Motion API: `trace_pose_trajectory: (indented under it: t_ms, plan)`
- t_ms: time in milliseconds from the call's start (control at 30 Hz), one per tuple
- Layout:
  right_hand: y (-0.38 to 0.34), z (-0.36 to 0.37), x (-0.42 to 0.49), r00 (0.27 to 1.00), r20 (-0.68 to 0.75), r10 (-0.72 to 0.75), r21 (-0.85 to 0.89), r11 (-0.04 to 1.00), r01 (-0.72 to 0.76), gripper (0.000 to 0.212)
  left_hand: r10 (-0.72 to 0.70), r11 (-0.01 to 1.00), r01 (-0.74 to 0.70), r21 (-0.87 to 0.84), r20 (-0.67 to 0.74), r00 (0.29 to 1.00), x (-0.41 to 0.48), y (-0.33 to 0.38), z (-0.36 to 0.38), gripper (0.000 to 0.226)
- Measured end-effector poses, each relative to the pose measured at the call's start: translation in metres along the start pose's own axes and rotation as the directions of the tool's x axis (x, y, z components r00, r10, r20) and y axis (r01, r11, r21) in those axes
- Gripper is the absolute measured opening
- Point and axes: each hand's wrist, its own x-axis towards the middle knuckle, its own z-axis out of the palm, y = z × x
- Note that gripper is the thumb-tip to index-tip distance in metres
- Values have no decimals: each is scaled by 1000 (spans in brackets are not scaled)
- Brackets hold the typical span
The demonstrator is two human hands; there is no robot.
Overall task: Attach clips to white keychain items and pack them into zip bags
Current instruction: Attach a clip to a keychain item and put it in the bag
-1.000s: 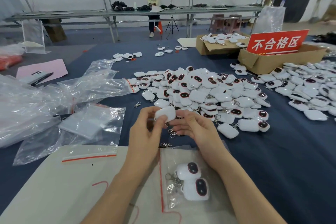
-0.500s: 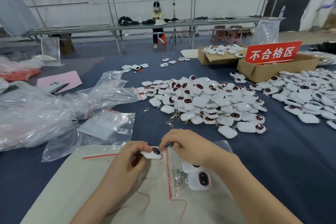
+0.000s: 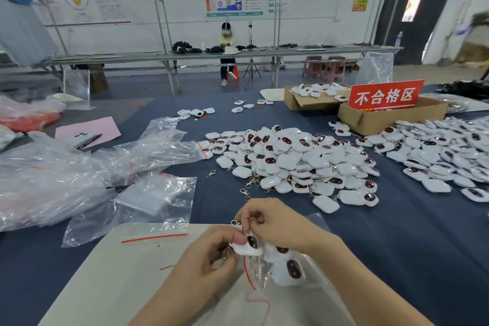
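My left hand grips a white keychain item with a dark oval face at the mouth of a clear zip bag. The bag has a red seal line and lies on a white sheet. My right hand pinches the bag's upper lip just above the item. Two more white items lie inside the bag. A big heap of white keychain items covers the blue table beyond my hands, with loose metal clips at its near edge.
Crumpled clear bags and an empty zip bag lie at the left. Another spread of white items fills the right. Two cardboard boxes with a red sign stand at the back right. A person sits at a far bench.
Both hands came down from above the table to the zip bag on the white sheet, carrying the white item. The item now sits at the bag's mouth, and the camera has tilted up.
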Motion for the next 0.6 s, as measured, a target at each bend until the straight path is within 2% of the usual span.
trace_pose_trajectory:
  t_ms: [100,167,233,333,433,500,533,600]
  plan:
    - [-2,-1,1,1000,-3,19,65,998,-19,34,36,997,-37,72,23,999,5,4,8,23]
    - [-3,-1,1,999,-7,45,100,994,-44,31,47,969,-43,243,-10,999,11,2,11,27]
    - [-4,-1,1,998,-5,65,126,990,-64,29,81,897,-45,439,-62,995,16,3,15,30]
    - [-2,0,4,998,6,60,185,981,-60,30,236,758,-170,630,-21,972,24,1,21,14]
    - [-3,-2,4,999,8,49,227,973,-50,37,229,699,-228,677,90,969,27,-3,18,14]
    - [-3,-4,4,999,17,46,248,967,-48,43,210,718,-273,640,176,962,26,-2,13,22]
    - [-2,-6,5,999,0,49,264,963,-48,46,226,743,-279,608,164,960,25,-1,9,27]
    - [3,-13,7,992,-94,83,298,953,-51,48,264,827,-228,514,3,965,28,-1,1,38]
